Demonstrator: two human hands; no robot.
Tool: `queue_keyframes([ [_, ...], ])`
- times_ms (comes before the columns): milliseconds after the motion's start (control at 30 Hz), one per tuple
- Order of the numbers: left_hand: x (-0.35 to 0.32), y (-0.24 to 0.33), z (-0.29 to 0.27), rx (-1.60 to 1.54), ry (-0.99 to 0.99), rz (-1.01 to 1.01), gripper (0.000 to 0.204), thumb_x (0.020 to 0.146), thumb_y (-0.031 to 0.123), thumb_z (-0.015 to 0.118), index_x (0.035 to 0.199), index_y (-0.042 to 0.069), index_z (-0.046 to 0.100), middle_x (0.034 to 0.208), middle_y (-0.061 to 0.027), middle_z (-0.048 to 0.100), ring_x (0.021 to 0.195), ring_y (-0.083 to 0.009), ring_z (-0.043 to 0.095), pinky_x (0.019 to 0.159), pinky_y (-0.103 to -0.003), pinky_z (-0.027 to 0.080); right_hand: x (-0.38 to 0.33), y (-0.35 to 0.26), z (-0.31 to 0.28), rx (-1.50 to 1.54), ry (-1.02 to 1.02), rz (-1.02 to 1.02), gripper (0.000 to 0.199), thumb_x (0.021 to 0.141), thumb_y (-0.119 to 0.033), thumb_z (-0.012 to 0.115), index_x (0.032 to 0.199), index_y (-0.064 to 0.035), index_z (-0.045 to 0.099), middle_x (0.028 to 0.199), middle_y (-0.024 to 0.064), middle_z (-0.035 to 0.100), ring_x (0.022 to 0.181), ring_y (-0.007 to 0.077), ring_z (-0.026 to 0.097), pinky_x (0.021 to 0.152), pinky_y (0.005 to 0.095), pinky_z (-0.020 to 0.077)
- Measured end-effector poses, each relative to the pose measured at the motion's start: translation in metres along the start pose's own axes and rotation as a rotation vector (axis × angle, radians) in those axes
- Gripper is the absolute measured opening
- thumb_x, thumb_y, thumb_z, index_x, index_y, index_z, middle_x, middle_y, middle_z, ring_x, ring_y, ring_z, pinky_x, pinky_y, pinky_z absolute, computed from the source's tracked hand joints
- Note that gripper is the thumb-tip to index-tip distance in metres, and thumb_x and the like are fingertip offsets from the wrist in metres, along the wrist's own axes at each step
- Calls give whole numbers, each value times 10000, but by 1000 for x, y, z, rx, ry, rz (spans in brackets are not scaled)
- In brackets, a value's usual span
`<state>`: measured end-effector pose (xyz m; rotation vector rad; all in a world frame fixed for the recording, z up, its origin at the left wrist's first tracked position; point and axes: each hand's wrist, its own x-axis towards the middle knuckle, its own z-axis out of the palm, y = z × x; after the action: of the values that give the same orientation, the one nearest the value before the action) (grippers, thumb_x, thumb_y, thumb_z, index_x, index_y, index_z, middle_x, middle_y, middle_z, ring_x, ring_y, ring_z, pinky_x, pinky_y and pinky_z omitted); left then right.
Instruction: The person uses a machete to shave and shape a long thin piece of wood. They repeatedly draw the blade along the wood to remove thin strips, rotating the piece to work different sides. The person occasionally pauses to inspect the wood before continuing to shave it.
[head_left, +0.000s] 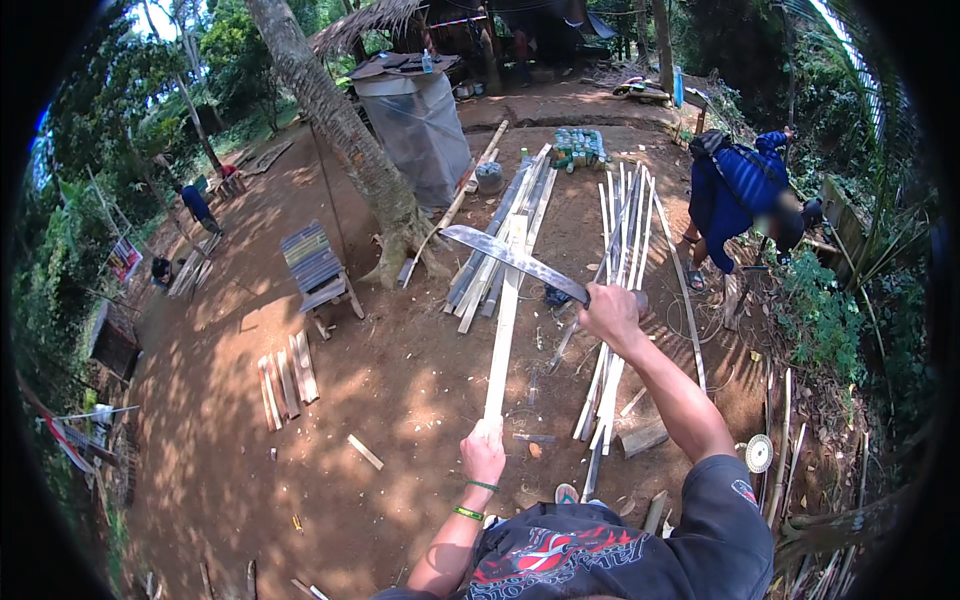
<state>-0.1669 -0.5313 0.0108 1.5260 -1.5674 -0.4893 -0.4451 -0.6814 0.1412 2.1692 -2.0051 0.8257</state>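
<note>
My right hand (612,318) is closed round the dark handle of a machete (520,262). Its long blade points to the upper left and crosses over a pale bamboo strip (502,360); whether blade and strip touch I cannot tell. My left hand (483,452), with bands on its wrist, grips the near end of that strip, which stretches away from me. Beyond the blade lies a pile of long strips (467,300) on the ground. Another bundle of bamboo strips (612,385) runs along the ground under and beside my right hand.
A tree trunk (365,140) rises left of centre, by a low slatted seat (317,262). Short boards (288,380) lie at left. At right a person in blue (745,185) bends over. Green bottles (580,147) stand at the back. A wooden block (643,438) lies near my right arm.
</note>
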Motion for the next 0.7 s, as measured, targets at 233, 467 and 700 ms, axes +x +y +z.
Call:
queue_keyframes([
  [233,2,2,-12,-121,-88,-98,238,963,223,593,892,0,639,737,-239,629,713,-429,640,595,-466,472,-29,-26,31,-215,-208,-498,142,780,-183,646,710,-64,612,623,119,650,531,248,662,564,420,551],
  [467,0,-1,-17,-165,-108,-115,330,977,294,589,837,1,642,653,-174,619,592,-314,634,552,-406,460,77,70,-66,92,214,441,311,834,-269,627,875,20,734,841,267,703,851,425,693,776,499,542],
  [700,16,-24,-26,-613,-334,-444,353,1005,344,585,799,58,612,585,40,521,493,-39,503,461,-220,412,-68,27,19,310,-96,528,277,749,-243,670,841,12,724,801,248,697,823,403,693,783,463,528],
])
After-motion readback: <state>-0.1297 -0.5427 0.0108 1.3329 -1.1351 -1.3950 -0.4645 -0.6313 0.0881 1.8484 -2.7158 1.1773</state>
